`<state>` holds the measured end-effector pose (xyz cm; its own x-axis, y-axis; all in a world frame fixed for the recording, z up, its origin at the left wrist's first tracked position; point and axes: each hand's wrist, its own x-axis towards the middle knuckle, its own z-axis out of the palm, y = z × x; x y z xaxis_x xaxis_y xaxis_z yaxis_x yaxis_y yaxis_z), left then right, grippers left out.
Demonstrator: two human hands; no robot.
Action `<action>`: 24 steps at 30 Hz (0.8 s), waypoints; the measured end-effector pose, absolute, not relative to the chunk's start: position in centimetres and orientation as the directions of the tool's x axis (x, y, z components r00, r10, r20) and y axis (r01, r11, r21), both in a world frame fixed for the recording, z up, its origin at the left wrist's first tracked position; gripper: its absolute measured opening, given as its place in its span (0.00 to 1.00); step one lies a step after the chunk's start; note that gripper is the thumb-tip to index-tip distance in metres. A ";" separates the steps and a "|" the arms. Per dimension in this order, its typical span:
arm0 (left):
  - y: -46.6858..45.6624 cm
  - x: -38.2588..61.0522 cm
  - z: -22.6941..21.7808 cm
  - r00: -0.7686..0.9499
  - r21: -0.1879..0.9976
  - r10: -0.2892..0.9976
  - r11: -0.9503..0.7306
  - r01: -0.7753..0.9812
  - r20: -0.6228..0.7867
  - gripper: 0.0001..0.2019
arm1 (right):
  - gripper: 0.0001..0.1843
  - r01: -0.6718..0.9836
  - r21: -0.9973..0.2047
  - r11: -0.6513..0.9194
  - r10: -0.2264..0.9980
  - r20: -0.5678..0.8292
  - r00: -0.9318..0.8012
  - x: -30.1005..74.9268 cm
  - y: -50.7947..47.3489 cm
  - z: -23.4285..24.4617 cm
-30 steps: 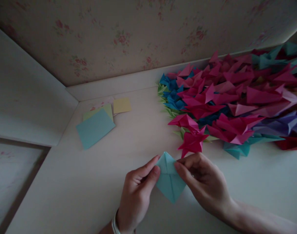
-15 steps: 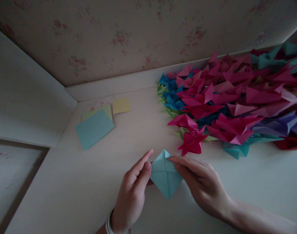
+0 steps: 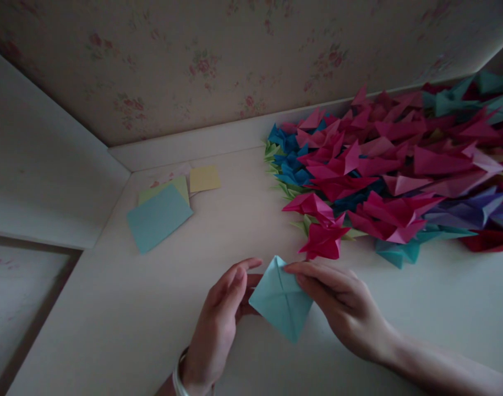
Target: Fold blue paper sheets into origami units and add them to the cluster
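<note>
A light blue folded paper (image 3: 279,300), diamond-shaped with creases, lies low over the pale table (image 3: 111,308) between my hands. My left hand (image 3: 218,322) touches its left corner, fingers loosely curled, thumb tucked behind the paper's edge. My right hand (image 3: 342,311) lies along its right edge, index finger stretched to the top point and pressing it. A magenta folded paper shape (image 3: 323,241) sits just beyond the blue paper.
A big heap of folded paper shapes (image 3: 400,165), mostly magenta with blue, green, teal and purple, covers the table's right back. Flat sheets lie at back left: light blue (image 3: 158,217), green (image 3: 169,188), yellow (image 3: 204,178). Floral wallpaper (image 3: 235,60) rises behind.
The blue paper has turned slightly and spread wider toward the left. My left fingers opened and slid to its left corner; my right index finger moved up to the top point.
</note>
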<state>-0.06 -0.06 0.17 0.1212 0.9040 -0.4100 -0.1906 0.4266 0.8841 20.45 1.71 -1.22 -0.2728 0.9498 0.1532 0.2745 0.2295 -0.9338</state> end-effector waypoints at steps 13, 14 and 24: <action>-0.2 0.5 -0.1 0.098 0.792 0.994 -0.025 0.610 -0.044 0.11 | 0.13 0.174 -0.981 -0.080 0.867 -0.155 -0.473 19.3 1.4 -1.5; -0.1 0.4 0.0 0.098 0.796 0.994 -0.014 0.605 -0.058 0.12 | 0.13 0.166 -0.981 -0.105 0.860 -0.173 -0.480 19.3 1.5 -1.5; 0.1 0.5 0.3 0.115 0.848 0.984 0.057 0.527 -0.138 0.14 | 0.16 0.117 -0.962 -0.245 0.831 -0.271 -0.486 19.4 1.6 -1.5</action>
